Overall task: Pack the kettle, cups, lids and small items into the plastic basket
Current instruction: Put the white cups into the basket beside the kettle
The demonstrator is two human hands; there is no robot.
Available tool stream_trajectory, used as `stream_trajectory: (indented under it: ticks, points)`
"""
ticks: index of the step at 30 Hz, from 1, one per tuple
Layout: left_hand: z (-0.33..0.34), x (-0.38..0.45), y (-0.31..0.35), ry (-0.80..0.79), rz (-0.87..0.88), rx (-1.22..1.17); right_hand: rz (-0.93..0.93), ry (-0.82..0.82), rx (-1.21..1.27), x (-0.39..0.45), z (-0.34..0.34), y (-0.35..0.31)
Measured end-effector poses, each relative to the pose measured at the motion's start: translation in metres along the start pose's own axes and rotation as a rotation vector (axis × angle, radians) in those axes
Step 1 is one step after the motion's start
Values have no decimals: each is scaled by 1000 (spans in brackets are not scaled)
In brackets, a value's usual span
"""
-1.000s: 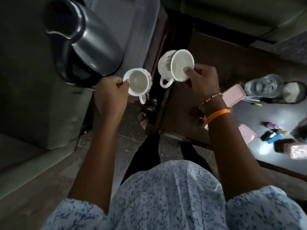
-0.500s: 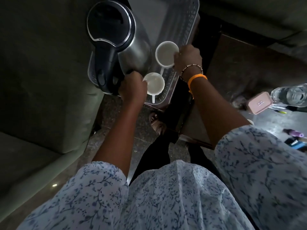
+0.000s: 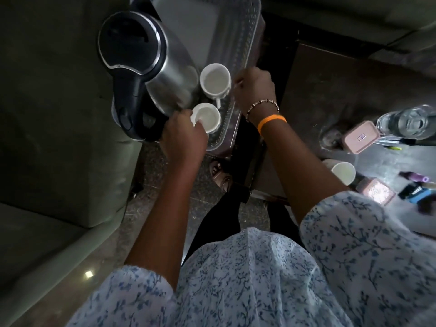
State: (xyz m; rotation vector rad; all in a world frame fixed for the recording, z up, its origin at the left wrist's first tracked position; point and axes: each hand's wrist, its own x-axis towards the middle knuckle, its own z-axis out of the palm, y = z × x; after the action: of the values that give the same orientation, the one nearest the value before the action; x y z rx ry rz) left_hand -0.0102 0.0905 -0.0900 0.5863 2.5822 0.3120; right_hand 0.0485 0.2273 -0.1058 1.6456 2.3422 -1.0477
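A pale plastic basket with perforated walls stands ahead of me. In its left half stands a steel kettle with a black lid and handle. Two white cups stand upright to the right of the kettle. My left hand pinches the rim of the near cup, thumb inside it. My right hand has its curled fingers against the right side of the far cup, over the basket's right wall.
A grey-green sofa fills the left. On the dark table to the right lie two pink lidded boxes, a clear bottle, another white cup and small purple and blue items.
Both hands carried the cups from over the table's corner into the basket and lowered them beside the kettle. The cups now stand upright on the basket floor.
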Motion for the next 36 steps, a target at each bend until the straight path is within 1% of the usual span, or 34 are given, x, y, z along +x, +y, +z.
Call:
stream_trajectory:
  ticks: [2,5,7,11,14,17,19,22,24,28,30,32,36]
  points:
    - [1,-19,11,28,74,-83,38,16,80,-15,-8,19]
    - [16,-46,31,-81,164,-137,145,39,201,-40,-23,64]
    - [32,-65,48,-168,206,-145,202,74,195,-58,-32,102]
    - [72,-106,85,-319,275,-40,343,154,180,-94,-52,186]
    - [107,-132,109,-430,303,29,466,174,231,-115,-64,249]
    - [146,-151,128,-540,314,97,577,202,196,-129,-71,306]
    - [172,-158,140,-580,299,153,649,221,191,-135,-74,342]
    - [210,-161,155,-616,264,243,754,240,271,-139,-77,388]
    - [232,-162,164,-630,272,305,807,237,283,-139,-76,416]
    - [267,-166,178,-610,237,346,938,197,325,-136,-67,459]
    - [276,-163,178,-574,209,344,970,150,383,-136,-62,470]
    - [278,-157,176,-553,192,325,964,96,380,-137,-58,473]
    - [268,-149,169,-538,204,283,927,109,381,-134,-53,466]
